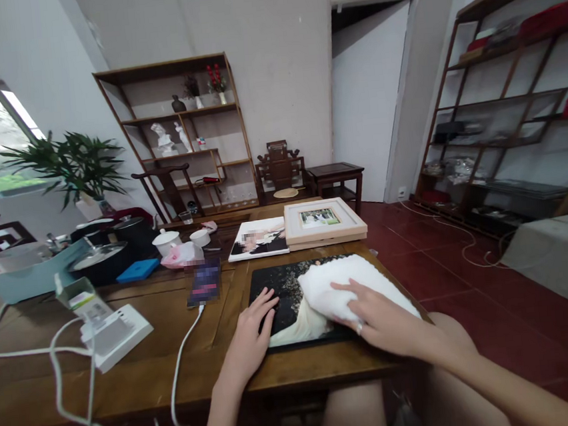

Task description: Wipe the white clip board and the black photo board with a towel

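Observation:
A dark photo panel lies flat near the table's front right edge, printed with what looks like pale draped fabric and small speckles. My left hand rests on its left edge, fingers stretched out and holding nothing. A bunched white towel covers the right part of the panel and spreads beyond it. My right hand presses down on the towel and grips it, index finger extended and the other fingers bent into the cloth. A ring shows on this hand. What lies under the towel is hidden.
Behind the panel are a pale wooden picture frame and a white-edged photo board. A phone with a white cable lies to the left. Further left stand a white box, pots and a blue tub.

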Demonstrator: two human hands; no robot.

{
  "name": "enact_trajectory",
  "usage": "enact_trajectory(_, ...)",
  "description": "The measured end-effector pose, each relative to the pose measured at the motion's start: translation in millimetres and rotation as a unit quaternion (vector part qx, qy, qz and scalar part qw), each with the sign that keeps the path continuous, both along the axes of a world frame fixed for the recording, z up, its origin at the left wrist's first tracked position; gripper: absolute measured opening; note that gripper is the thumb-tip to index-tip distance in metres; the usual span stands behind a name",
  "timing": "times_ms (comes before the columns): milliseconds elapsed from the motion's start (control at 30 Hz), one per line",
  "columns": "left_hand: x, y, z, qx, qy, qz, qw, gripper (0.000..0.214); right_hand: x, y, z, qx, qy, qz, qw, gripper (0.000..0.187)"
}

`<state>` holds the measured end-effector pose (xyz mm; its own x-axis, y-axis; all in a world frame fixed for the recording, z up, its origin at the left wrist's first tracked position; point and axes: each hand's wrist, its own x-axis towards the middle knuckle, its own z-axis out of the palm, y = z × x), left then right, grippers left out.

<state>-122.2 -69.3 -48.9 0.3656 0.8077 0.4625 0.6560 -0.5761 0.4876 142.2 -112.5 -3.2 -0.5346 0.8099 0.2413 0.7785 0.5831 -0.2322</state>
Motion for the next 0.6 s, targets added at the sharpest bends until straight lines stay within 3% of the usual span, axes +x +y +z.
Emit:
enact_trajectory(200, 1.3, -2.0, 3.8, -0.003, -0.001, -0.005, 1.000, 0.030, -1.2, 72.5, 2.9, 0.032, -0.060, -0.073, 0.995, 0.034)
enact_trajectory(333, 2.1, -3.2, 5.3, -0.009, -0.003, 0.001, 1.000, 0.030, -5.2, 91.7, 5.9, 0.026, -0.092, -0.119, 0.988, 0.030)
enact_trajectory(467, 2.6, -3.6, 6.0, -0.009, -0.005, 0.006, 1.000, 0.030, -11.7, 72.1, 3.3, 0.017, -0.065, -0.098, 0.993, 0.024)
enact_trajectory(600, 3.0, -3.0, 5.9, -0.013, -0.002, 0.004, 1.000, 0.030, -18.6, 16.6, 0.2, -0.003, -0.039, -0.043, 0.998, 0.020)
